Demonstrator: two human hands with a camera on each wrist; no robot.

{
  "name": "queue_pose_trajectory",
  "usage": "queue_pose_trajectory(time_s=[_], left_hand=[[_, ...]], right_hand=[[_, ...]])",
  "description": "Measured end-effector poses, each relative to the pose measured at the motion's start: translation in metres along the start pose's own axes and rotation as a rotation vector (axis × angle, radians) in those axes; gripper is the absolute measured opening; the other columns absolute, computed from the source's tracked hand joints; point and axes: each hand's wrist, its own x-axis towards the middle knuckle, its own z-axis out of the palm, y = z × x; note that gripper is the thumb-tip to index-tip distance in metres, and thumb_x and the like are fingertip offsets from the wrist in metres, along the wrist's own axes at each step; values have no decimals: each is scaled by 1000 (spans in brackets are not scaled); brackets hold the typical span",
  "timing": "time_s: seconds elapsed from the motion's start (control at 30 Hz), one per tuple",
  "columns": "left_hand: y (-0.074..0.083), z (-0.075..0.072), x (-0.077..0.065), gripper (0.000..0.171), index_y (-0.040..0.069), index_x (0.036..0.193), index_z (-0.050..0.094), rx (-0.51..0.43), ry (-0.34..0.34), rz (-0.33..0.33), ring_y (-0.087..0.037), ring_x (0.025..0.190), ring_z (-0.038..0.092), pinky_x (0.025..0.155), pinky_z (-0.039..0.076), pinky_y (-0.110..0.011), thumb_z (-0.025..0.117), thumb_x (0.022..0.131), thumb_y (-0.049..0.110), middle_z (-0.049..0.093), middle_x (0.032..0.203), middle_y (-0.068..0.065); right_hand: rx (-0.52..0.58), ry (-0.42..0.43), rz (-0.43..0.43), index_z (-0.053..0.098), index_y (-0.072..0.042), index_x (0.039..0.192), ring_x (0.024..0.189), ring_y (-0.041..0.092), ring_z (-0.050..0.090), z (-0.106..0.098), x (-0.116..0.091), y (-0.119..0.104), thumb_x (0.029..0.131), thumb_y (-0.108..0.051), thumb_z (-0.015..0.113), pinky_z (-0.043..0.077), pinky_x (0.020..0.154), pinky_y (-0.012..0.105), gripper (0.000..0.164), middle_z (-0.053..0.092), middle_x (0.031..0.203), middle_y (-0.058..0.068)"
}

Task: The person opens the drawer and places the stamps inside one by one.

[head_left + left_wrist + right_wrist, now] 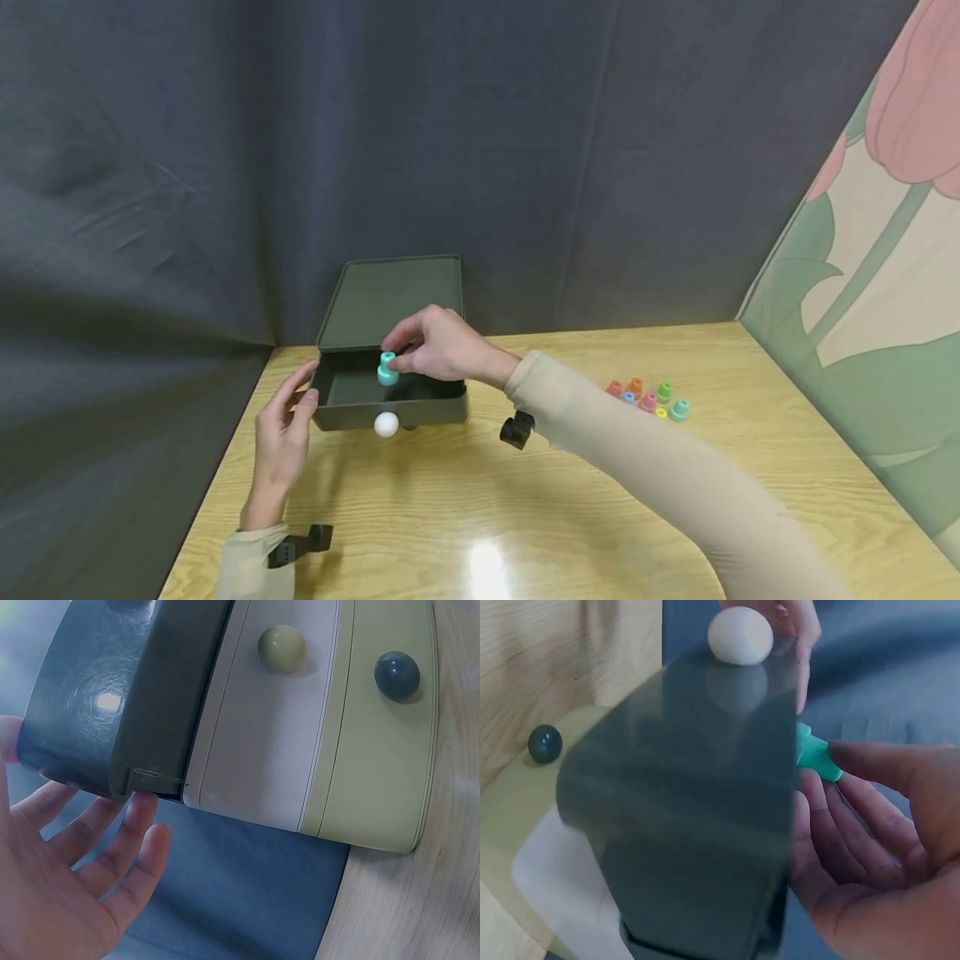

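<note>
Standing on your wood-grained table (420, 517), the smooth, round-cornered cabinet (405, 296) has its dark top drawer (435, 411) out. Your beige right sleeve (637, 467) crosses before some coloured pegs (648, 402). Your left hand (281, 437), fingers loosely spread, touches the drawer's side; your right hand (446, 346) pinches a stepped teal peg (387, 372) at its opening, behind a white ball knob (386, 425).

"Where is light glaring?"
"White glare is shining well out from the table's (420, 517) back edge; soft shadows are falling below the drawer (345, 417)."
"And the wrist views?"
"Both are looking dimmer; the drawer is catching a highlight in the left, blurring slightly in the right."
</note>
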Motion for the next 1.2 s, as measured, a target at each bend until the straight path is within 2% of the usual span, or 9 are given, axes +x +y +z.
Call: queue_pose_trajectory(time_s=[0.17, 0.5, 0.73, 0.83, 0.97, 1.2], left_hand=[[0, 2, -1, 40, 9, 147, 64, -4, -8, -1, 3, 105, 64, 74, 47, -11, 55, 108, 6, 64, 146, -12], [1, 1, 0, 40, 9, 148, 64, -5, -10, -3, 3, 104, 64, 73, 46, -11, 54, 108, 7, 64, 147, -15], [0, 2, -1, 40, 8, 148, 63, -7, -15, -8, 4, 105, 63, 74, 47, -11, 54, 109, 7, 63, 148, -16], [-1, 3, -1, 40, 8, 148, 64, -7, -11, -4, 4, 104, 63, 72, 47, -12, 54, 109, 7, 64, 147, -16], [-1, 3, -1, 40, 8, 147, 64, -10, -6, -1, 4, 102, 63, 71, 46, -11, 54, 108, 6, 65, 146, -15], [0, 3, -1, 40, 8, 147, 64, -13, -8, -3, 3, 102, 64, 71, 46, -11, 54, 108, 5, 64, 146, -15]], right_hand=[[21, 13, 19, 83, -10, 111, 88, 4, 75, 14, 5, 3, 93, -17, 84, 58, 82, 19, 19, 83, 103, 0], [31, 72, 36, 84, -13, 108, 87, 3, 75, 36, 14, 7, 91, -20, 87, 58, 79, 19, 19, 83, 99, -3], [-64, 86, 12, 84, -16, 106, 87, 1, 74, 46, 17, 9, 92, -24, 86, 56, 81, 19, 17, 83, 97, -8], [-102, 83, 13, 84, -16, 106, 84, 0, 73, 48, 16, 9, 93, -25, 85, 56, 77, 18, 16, 83, 96, -9], [-135, 79, 16, 84, -16, 105, 81, 1, 73, 50, 16, 9, 93, -25, 85, 56, 72, 16, 15, 83, 96, -8], [-160, 81, 17, 84, -17, 105, 85, 1, 74, 52, 18, 8, 93, -27, 85, 56, 75, 17, 16, 83, 97, -10]])
